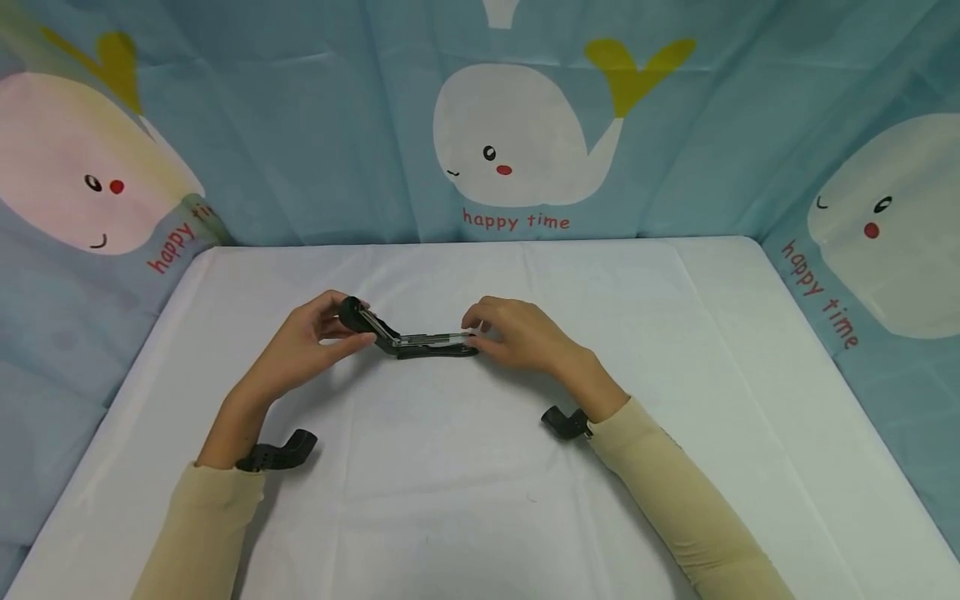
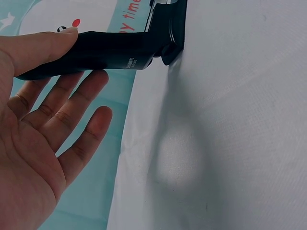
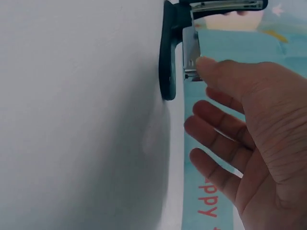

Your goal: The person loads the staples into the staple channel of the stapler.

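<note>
A black stapler [image 1: 435, 340] stands on the white table with its top arm swung up to the left, showing the metal staple channel [image 3: 191, 52]. My left hand [image 1: 313, 335] pinches the raised top arm [image 2: 105, 50], thumb on one side and fingertips on the other; its little finger stays clear of it. At the other end is my right hand [image 1: 521, 332], whose thumb [image 3: 225, 74] touches the tip of the channel. The right hand's other fingers are loosely bent and apart from the stapler in the right wrist view. Whether staples lie in the channel, I cannot tell.
A white cloth [image 1: 465, 483] covers the table. Behind and beside it hangs a blue curtain [image 1: 322, 150] with whale prints. Black camera mounts [image 1: 281, 452] sit on both wrists, close above the cloth.
</note>
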